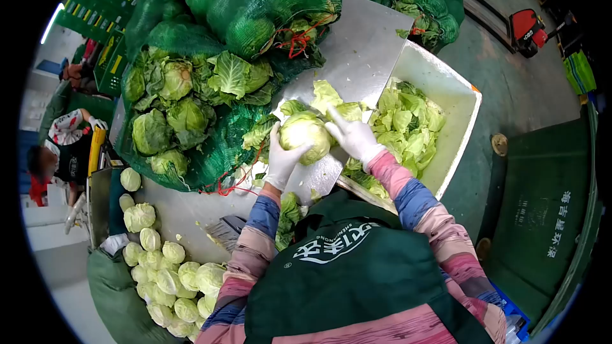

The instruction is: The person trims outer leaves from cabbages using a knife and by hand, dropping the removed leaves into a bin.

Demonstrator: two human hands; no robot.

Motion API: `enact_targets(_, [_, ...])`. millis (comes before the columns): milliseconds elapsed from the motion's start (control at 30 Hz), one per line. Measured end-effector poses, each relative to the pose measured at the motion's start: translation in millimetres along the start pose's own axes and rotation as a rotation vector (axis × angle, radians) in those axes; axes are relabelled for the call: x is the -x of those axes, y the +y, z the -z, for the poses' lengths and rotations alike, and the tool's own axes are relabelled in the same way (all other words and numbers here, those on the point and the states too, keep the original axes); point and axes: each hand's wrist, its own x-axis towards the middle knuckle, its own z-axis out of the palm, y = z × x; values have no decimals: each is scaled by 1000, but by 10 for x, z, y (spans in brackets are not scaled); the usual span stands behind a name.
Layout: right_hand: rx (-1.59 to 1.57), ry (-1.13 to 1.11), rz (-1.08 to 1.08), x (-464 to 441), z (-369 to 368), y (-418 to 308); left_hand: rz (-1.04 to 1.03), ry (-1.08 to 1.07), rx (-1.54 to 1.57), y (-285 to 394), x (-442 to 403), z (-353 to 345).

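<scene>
One pale cabbage (305, 135) looks mid-trim here, cupped in the left fingers (275, 132) while the right fingers (334, 114) spread wide at its other side, and the heap of pale heads (169, 281) lower left of them looks done. Plenty left, I'd judge: leafy heads (186, 116) left of the fingers in an opened net (220, 156), bulging sacks (255, 6) beyond! Just past the fingers, loose leaves (326, 95) clutter the table (354, 35); red cord (224, 186) trails left, a leaf-filled bin (458, 114) right.
</scene>
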Motion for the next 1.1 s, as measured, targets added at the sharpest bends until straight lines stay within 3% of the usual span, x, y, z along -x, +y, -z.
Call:
enact_targets(100, [-18, 20, 129, -49, -33, -146, -43, -5, -189, 28, -64, -122])
enact_targets(233, [46, -25, 116, -88, -38, -151, -100, -42, -219, 31, -112, -174])
enact_targets(300, [107, -84, 47, -109, 10, -177, -79, -56, -155, -87, -152, -177])
enact_targets(367, [93, -102, 32, -147, 43, -185, -123, 21, -325, -170, -159, -159])
enact_targets(433, [2, -122, -11, -177, 59, -179, -109, -7, -278, -54, -119, -183])
enact_targets(500, [-241, 2, -120, -339, -62, 95, -94, -31, -224, 73, -13, -193])
enact_targets(533, [-230, -30, -279, -406, 39, 189, -207, -47, -434, 128, 94, -188])
enact_targets(567, [-273, -27, -307, -390, 145, 303, -315, -67, -650, 139, 206, -164])
enact_targets(633, [-94, 14, -366, -286, 113, 628, -373, -87, -652, 114, 214, -89])
enact_targets(700, [-124, -97, -571, -175, 215, 853, -92, -76, -175, 44, 248, 11])
enact_targets(800, [-207, -54, -579, -57, 214, 602, -20, -55, -139, -133, 180, 170])
enact_targets(833, [-326, -180, -578, -51, 343, 276, 9, -28, -135, -167, 169, 174])
enact_targets(867, [-368, -17, -368, 3, 126, 156, 42, -30, -169, 52, 212, 118])
enact_targets(933, [-317, -111, -330, -30, 96, -233, 7, -61, -185, 85, 220, 100])
enact_targets(1033, [-293, 87, -347, -136, -250, -310, -45, -99, -215, 14, 249, 113])
enact_targets(1100, [-266, -23, -318, -227, -206, -238, -57, -105, -228, -6, 250, 150])
